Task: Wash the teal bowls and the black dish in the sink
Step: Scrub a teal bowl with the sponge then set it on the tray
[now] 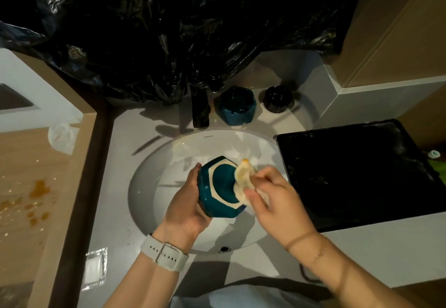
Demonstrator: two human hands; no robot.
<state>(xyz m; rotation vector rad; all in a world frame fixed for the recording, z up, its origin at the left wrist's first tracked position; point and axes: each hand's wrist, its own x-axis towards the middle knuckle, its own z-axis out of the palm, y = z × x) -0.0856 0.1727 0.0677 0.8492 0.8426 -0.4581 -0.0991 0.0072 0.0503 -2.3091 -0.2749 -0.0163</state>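
Over the white sink [149,187], my left hand [187,208] grips a teal bowl [217,187] turned so its pale-ringed underside faces up. My right hand [277,199] pinches a pale, yellow-stained cloth [245,179] and presses it against the bowl's right edge. A second teal bowl [235,108] stands upright on the counter behind the sink, right of the black faucet [200,109]. The black dish [277,99] sits further right on the same ledge.
A black tray [357,175] lies on the counter right of the sink. Black plastic sheeting [169,30] hangs over the back wall. At the left, a wooden surface with orange stains [38,187] holds a crumpled white wrapper [61,137]; a foil packet [95,269] lies nearer.
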